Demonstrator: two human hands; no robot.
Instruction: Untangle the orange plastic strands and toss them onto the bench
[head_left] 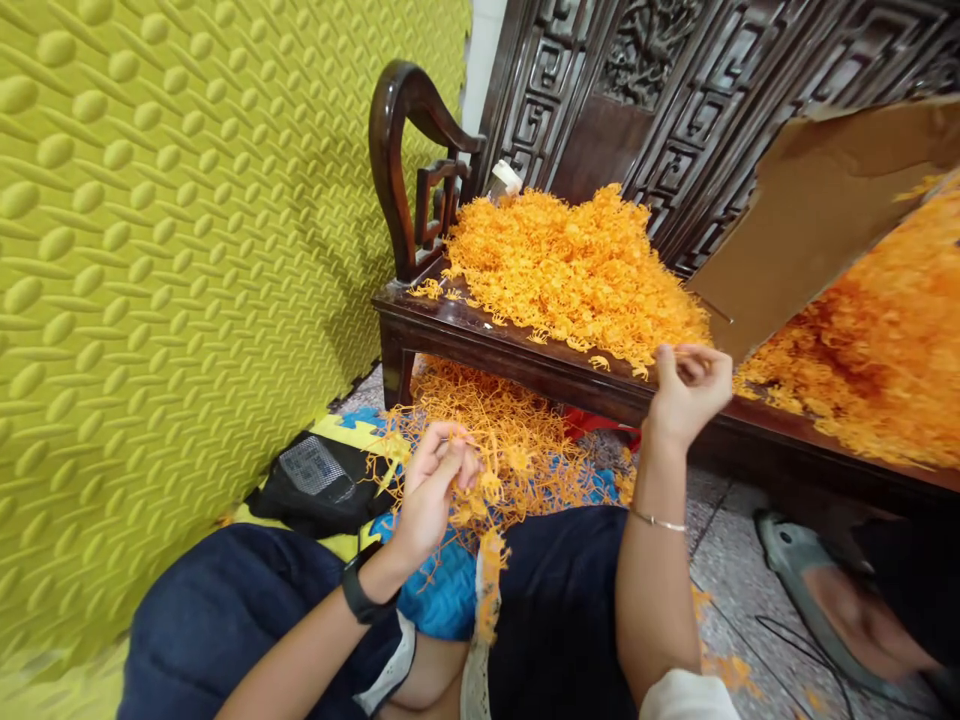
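Head view: left hand [429, 495] pinches orange strip [491, 486], right hand [686, 398] loosely curled, contents unclear, near cardboard [814, 205].

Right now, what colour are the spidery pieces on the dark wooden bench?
The pieces are orange; head view.

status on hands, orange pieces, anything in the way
Left hand pinching orange strand. Right hand curled by orange pile, contents unclear. Cardboard right of pile.

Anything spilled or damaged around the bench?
Likely spillage: small loose orange pieces lie on the speckled grey floor, apart from the spiky orange heap on the glossy dark wooden bench. Also, the tilted brown cardboard sheet beside that heap has a ragged left edge, as if torn.
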